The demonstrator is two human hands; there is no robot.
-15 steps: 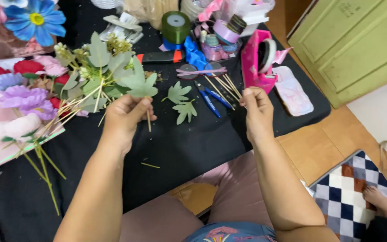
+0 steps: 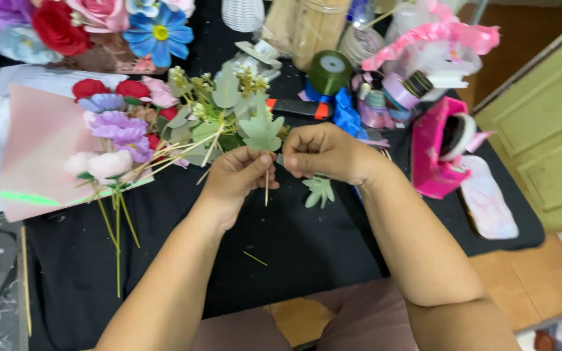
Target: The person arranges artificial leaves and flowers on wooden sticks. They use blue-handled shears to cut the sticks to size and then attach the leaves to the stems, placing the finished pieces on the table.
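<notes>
The right hand has come in from the side since half a second ago and is now sitting just beside the left hand, fingers curled shut; what they are pinching is hidden. The left hand is pinching a thin wooden stick upright, with a green paper leaf standing at its top, just above both hands. A second cut leaf is lying on the black worktop under the right wrist. Left of the hands, paper flowers are resting on a pink sheet. Behind, a green tape roll and a pink tape dispenser are standing among jars. Wooden floor and a green door are showing to the right.
</notes>
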